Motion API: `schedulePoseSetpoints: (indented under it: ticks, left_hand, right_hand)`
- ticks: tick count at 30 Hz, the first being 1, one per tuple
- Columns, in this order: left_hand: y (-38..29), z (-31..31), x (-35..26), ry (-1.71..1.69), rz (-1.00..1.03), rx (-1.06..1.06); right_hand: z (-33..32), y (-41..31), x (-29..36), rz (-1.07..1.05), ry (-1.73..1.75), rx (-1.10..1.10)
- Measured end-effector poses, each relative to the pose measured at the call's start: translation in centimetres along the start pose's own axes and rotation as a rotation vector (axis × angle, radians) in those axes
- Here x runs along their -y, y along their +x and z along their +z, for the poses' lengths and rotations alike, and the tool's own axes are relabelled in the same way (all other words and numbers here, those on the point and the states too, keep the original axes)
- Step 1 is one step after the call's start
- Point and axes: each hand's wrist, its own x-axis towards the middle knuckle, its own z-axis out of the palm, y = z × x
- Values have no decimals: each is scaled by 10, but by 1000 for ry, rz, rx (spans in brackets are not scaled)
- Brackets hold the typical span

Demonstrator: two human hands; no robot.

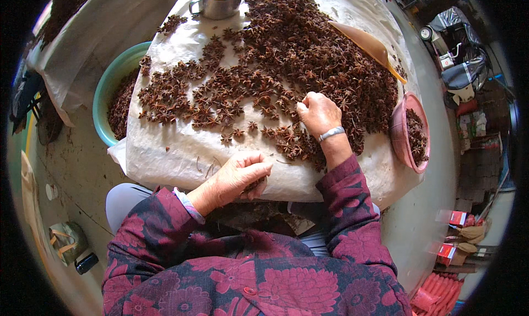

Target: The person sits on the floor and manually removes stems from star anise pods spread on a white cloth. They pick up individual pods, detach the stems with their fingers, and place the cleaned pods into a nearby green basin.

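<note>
A large heap of dried star anise [314,60] covers the white cloth [165,155] on the table before me, with looser pods spread to the left. My left hand [237,177] is curled at the near edge of the cloth, closed on some brown star anise that shows below its fingers. A few thin stems lie just left of it. My right hand [320,113], with a silver bracelet on the wrist, is over the near part of the heap, fingers bent inward; whether it holds a pod is hidden.
A metal mug [221,2] stands at the far left of the cloth. A translucent scoop [363,43] lies on the heap's right side. A pink basket [399,134] with brown bits is at the right edge. Left of the table is a green basin [101,105] holding more.
</note>
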Motion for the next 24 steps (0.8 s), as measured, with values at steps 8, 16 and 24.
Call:
schedulePoseSetpoints:
  ticks: [8, 16, 24]
  left_hand:
    - [5, -7, 4, -58, 119, -98]
    - [3, -5, 7, -45, 220, -92]
    - [8, -3, 9, 47, 281, -227]
  right_hand:
    - [16, 4, -1, -40, -99, -26]
    - [34, -10, -8, -117, -272, -130]
    - [11, -43, -2, -202, 105, -223]
